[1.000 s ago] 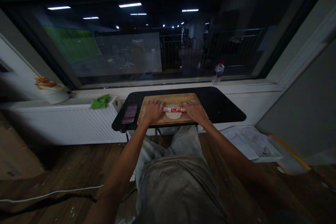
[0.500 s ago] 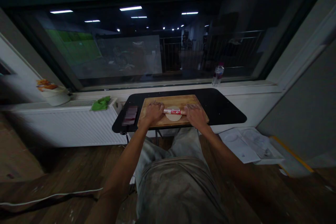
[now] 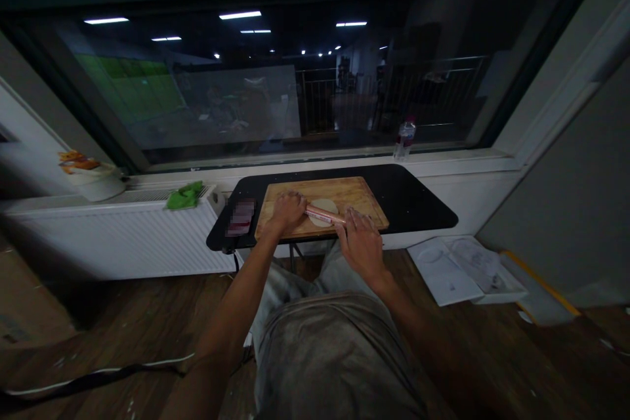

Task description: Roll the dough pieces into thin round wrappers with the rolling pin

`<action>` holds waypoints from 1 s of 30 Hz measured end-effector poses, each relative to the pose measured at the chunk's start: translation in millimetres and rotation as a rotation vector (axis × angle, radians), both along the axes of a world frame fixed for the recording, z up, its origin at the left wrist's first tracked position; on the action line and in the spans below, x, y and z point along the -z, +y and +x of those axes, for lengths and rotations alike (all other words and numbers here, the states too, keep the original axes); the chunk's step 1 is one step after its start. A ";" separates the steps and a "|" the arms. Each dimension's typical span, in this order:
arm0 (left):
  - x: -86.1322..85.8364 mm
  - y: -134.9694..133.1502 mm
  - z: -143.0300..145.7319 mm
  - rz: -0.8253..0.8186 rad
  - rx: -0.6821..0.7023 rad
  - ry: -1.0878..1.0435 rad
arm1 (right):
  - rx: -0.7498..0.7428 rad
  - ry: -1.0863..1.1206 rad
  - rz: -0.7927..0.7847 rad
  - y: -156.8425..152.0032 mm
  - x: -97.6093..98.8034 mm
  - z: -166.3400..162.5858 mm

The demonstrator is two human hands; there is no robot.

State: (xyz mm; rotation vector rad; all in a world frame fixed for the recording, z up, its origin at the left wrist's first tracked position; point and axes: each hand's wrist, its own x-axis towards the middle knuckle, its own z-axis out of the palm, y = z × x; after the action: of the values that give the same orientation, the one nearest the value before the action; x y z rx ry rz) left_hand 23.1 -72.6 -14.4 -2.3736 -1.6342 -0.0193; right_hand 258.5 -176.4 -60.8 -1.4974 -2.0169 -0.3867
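Observation:
A rolling pin (image 3: pixel 322 213) with a red-and-white label lies slanted across a round, flat piece of dough (image 3: pixel 325 203). Its left end is under my left hand (image 3: pixel 289 210), whose fingers curl over it. My right hand (image 3: pixel 360 236) is closed over the other end, nearer to my body. Beneath the dough is a wooden cutting board (image 3: pixel 361 193), resting on a small black table (image 3: pixel 423 200). My fingers hide both ends of the pin.
A blurred-out flat object (image 3: pixel 241 216) lies left of the board. Behind the table, a water bottle (image 3: pixel 404 139) stands on the windowsill. A green cloth (image 3: pixel 185 195) and a white pot (image 3: pixel 96 184) sit by the radiator (image 3: pixel 147 233). White packaging (image 3: pixel 443 269) lies on the floor at right.
The rolling pin has turned from nearly level to slanted, its right end coming towards me. My right hand has moved back with it, while my left hand has stayed nearly in place.

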 end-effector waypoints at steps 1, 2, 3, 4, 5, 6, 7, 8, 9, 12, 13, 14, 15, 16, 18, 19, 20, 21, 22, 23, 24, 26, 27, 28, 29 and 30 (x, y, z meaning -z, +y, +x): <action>-0.4 0.7 0.9 -0.006 -0.004 -0.009 | 0.001 -0.009 -0.009 -2.4 0.4 -0.5; -0.5 1.2 1.5 -0.008 -0.006 -0.018 | 0.003 -0.019 -0.022 -3.8 0.4 -0.6; -0.4 1.5 1.9 -0.011 -0.012 -0.027 | 0.006 -0.027 -0.037 -3.8 0.0 -0.2; 0.0 1.5 1.9 -0.014 -0.020 -0.032 | 0.007 -0.032 -0.049 -2.4 -0.7 0.7; 0.6 1.1 1.6 -0.017 -0.025 -0.034 | 0.006 -0.035 -0.058 0.5 -1.7 2.0; 1.5 0.4 0.9 -0.018 -0.026 -0.034 | 0.005 -0.036 -0.062 4.8 -3.0 3.7; 2.5 -0.3 0.1 -0.017 -0.025 -0.035 | 0.004 -0.036 -0.063 10.2 -4.6 5.7; 3.7 -1.0 -0.8 -0.013 -0.024 -0.038 | 0.004 -0.041 -0.062 16.4 -6.5 7.7; 4.9 -1.4 -1.7 -0.006 -0.023 -0.048 | 0.011 -0.048 -0.061 23.2 -8.9 9.8; 8.1 -0.2 -3.1 0.023 -0.047 -0.130 | 0.039 -0.075 -0.091 43.6 -18.5 14.7; 8.8 0.9 -3.0 0.031 -0.061 -0.167 | 0.051 -0.081 -0.110 49.7 -22.3 15.8; 9.1 2.1 -2.4 0.038 -0.074 -0.203 | 0.061 -0.089 -0.133 55.2 -26.4 16.5; 9.1 3.2 -1.6 0.043 -0.087 -0.233 | 0.071 -0.096 -0.157 60.3 -30.3 17.0; 8.7 4.0 -0.5 0.047 -0.099 -0.254 | 0.081 -0.102 -0.179 64.9 -34.2 17.3; 7.3 4.4 2.0 0.054 -0.118 -0.267 | 0.096 -0.109 -0.217 73.3 -41.0 17.6; 6.3 3.9 3.3 0.058 -0.127 -0.266 | 0.100 -0.111 -0.234 77.4 -44.0 17.6; 5.2 3.0 4.5 0.060 -0.138 -0.264 | 0.104 -0.112 -0.252 81.5 -46.6 17.6; 4.0 1.9 5.5 0.060 -0.151 -0.264 | 0.107 -0.115 -0.270 85.8 -48.9 17.7; 2.8 0.7 6.3 0.059 -0.166 -0.266 | 0.108 -0.121 -0.287 90.3 -51.0 17.8; 1.6 -0.5 6.9 0.056 -0.180 -0.271 | 0.106 -0.130 -0.301 95.2 -52.9 17.9; 0.6 -1.6 7.3 0.051 -0.191 -0.275 | 0.102 -0.140 -0.313 100.3 -54.5 18.1; -1.2 -3.2 7.5 0.036 -0.208 -0.288 | 0.093 -0.164 -0.333 111.1 -57.0 18.5; -1.8 -3.7 7.3 0.030 -0.212 -0.295 | 0.089 -0.180 -0.342 116.6 -57.9 18.8; -2.1 -4.0 7.1 0.026 -0.213 -0.300 | 0.086 -0.198 -0.352 122.1 -58.5 19.0; -2.1 -4.1 6.8 0.024 -0.212 -0.302 | 0.082 -0.218 -0.362 127.5 -58.9 19.2; -1.9 -4.0 6.3 0.022 -0.210 -0.301 | 0.076 -0.237 -0.367 132.8 -59.0 19.5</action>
State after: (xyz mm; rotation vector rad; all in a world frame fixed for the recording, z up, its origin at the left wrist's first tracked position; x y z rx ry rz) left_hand 29.5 -76.6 -12.5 -2.2552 -1.9978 -0.3690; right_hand 278.0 -43.6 -1.7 -1.8252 -2.3170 -0.2407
